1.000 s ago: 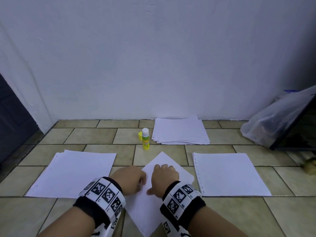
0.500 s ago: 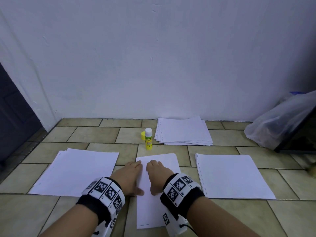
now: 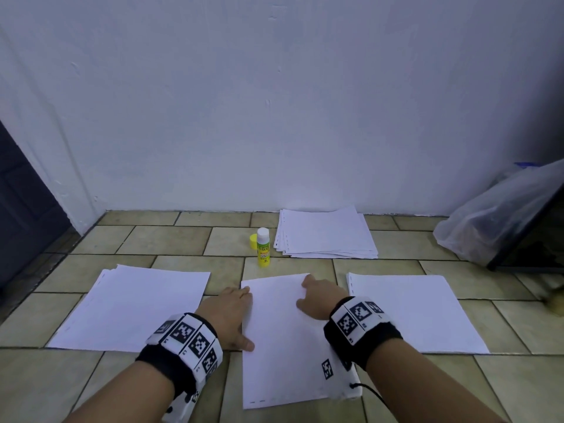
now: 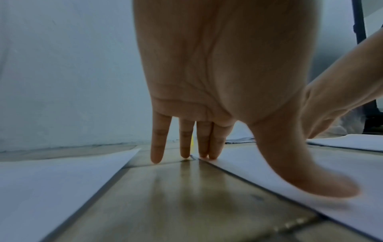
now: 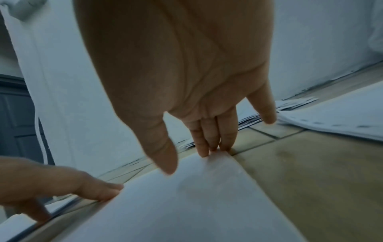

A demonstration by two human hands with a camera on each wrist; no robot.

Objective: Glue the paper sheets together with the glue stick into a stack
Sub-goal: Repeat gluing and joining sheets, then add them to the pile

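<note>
On the tiled floor, a white paper sheet (image 3: 283,337) now lies squared where it sat askew a second ago; the left hand (image 3: 227,315) and right hand (image 3: 320,300), fingers (image 4: 204,140) straight, press its far corners, ready for the uncapped yellow glue stick (image 3: 263,247) just beyond.

Your right wrist band (image 3: 361,323) covers the near right corner of the middle sheet (image 3: 283,340). The print on the glue stick (image 3: 263,247) is too small for you to read. The plastic bag (image 3: 500,219) runs off the right edge.
</note>
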